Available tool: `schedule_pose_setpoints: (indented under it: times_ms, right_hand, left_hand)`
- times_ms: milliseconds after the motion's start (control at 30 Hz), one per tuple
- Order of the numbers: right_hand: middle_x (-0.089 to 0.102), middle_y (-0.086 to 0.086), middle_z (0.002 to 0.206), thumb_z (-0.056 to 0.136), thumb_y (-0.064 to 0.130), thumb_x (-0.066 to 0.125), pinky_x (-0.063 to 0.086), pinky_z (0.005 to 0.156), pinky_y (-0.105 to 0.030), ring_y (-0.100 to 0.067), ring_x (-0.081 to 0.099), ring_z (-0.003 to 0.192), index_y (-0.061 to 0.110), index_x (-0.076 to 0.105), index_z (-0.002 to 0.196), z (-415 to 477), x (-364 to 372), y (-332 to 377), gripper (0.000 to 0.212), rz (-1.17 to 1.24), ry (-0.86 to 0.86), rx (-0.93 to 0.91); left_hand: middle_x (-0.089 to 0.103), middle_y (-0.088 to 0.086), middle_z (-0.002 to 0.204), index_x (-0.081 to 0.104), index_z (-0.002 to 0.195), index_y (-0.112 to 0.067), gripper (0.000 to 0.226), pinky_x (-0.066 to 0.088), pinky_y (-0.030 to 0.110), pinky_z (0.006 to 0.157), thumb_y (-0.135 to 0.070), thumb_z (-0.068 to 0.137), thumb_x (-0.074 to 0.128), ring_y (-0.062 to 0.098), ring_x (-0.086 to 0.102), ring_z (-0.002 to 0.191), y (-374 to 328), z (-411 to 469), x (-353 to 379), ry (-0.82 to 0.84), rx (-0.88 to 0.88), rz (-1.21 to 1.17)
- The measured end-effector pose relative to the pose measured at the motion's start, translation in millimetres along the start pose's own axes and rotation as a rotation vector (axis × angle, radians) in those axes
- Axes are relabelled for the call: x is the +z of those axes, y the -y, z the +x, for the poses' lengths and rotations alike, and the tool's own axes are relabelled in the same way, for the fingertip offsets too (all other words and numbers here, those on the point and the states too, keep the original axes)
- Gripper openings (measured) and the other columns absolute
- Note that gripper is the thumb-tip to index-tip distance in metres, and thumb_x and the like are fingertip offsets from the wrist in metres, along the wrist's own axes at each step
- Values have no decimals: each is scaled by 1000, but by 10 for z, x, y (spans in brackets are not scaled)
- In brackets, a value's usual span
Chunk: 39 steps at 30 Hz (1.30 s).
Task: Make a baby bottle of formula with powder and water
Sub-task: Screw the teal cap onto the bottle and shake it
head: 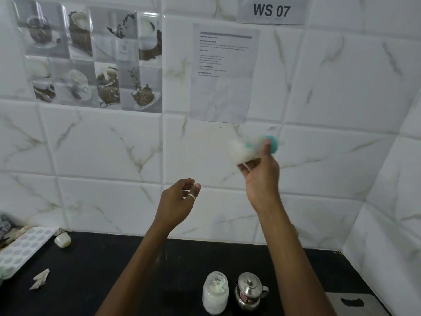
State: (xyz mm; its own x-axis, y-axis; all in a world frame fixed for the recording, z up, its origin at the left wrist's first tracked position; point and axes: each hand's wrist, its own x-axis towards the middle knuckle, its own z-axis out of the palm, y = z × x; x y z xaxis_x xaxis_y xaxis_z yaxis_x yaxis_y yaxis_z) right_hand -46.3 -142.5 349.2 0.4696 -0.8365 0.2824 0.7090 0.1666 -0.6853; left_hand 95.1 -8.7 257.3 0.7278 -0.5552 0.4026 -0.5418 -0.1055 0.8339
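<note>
My right hand (259, 174) is raised in front of the tiled wall and grips a baby bottle (248, 147) that lies sideways. The bottle is blurred with motion, white inside, with a teal collar towards the right. My left hand (177, 201) hovers lower and to the left, its fingers loosely curled around nothing and a ring on one finger. Down on the black counter stands a glass jar of white powder (215, 293) with a scoop inside. A small steel lidded pot (249, 290) stands right beside it.
A pale ice-cube tray (20, 249) lies at the counter's left edge with a small white cap (62, 240) behind it and a crumpled paper scrap (39, 279) in front. A grey board with a handle hole (353, 302) sits at the bottom right. Printed sheets hang on the wall.
</note>
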Motion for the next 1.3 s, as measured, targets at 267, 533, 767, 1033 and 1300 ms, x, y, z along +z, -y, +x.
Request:
schedule_pose_setpoints:
  times_ms: [267,533,767,1033,1300]
  right_hand:
    - [72,-7,118,85,53,62,61,83,-40,-24,71,109,21,62,121,-151,16,-175,48,-378,182,47]
    - [72,-6,116,98,44,54,61,82,-36,-22,73,104,24,61,119,-185,5,-188,29,-480,226,81]
    - [73,-9,119,100,44,54,61,78,-37,-25,71,112,13,58,130,2,-19,1,44,12,-15,-8]
    - [73,-9,120,92,49,59,61,76,-36,-24,73,106,17,60,127,-90,-86,16,48,-196,100,25]
    - [70,-8,120,85,52,59,61,87,-44,-25,71,108,26,60,121,-177,-65,-46,44,-521,267,45]
  left_hand:
    - [70,-13,108,65,122,-25,38,46,16,76,-50,95,58,0,64,95,8,13,-34,-16,0,24]
    - [69,-14,107,65,122,-25,38,46,16,77,-51,95,58,-5,62,92,36,-3,-81,-17,-22,41]
    - [69,-17,106,65,122,-25,37,44,11,74,-50,94,58,-7,63,93,28,-34,-76,-3,-14,27]
    - [69,-16,106,65,121,-26,34,44,11,74,-48,95,59,-6,63,94,4,-32,-22,7,-15,21]
    - [69,-14,108,65,122,-25,35,43,9,72,-47,95,59,-3,63,95,2,-24,-20,4,-17,13]
